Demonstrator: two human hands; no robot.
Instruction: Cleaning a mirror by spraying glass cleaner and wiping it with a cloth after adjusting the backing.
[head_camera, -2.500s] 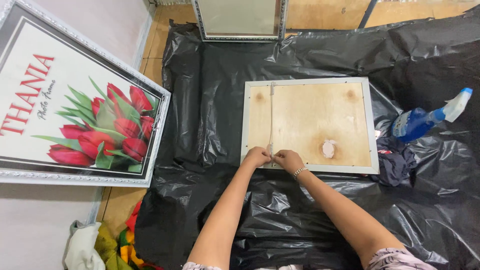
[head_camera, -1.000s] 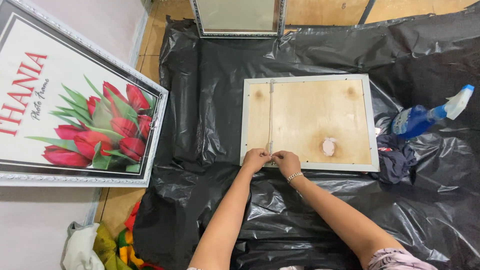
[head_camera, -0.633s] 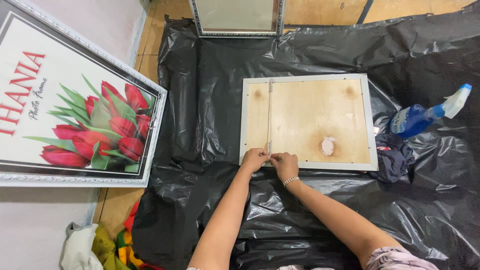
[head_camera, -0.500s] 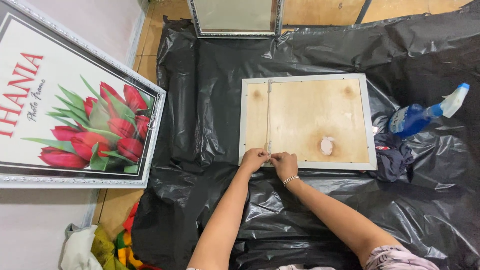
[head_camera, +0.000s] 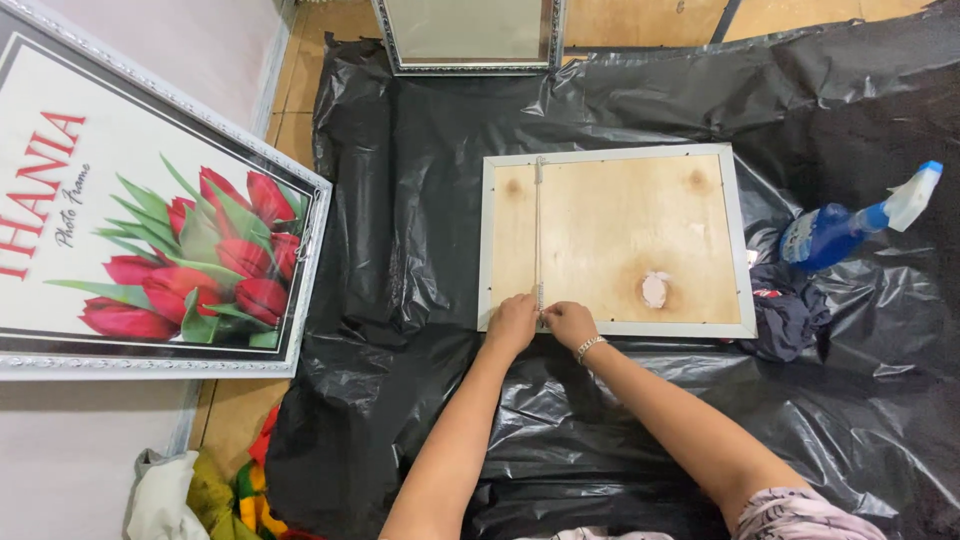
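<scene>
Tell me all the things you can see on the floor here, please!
Picture frame: one, silver edge with a wooden back, face down in the middle of the plastic sheet.
Cord: one, pale, running down the frame's back near its left side.
Plastic sheet: one, black, crinkled, spread over the floor.
Spray bottle: one, blue with a white nozzle, lying right of the frame.
Dark cloth: one, beside the bottle.
Tulip poster: one, framed, red flowers on white, at left.
Second frame: one, silver, at top.
Colourful rags: a heap, bottom left.
Left hand, right hand: at the cord's lower end.
</scene>
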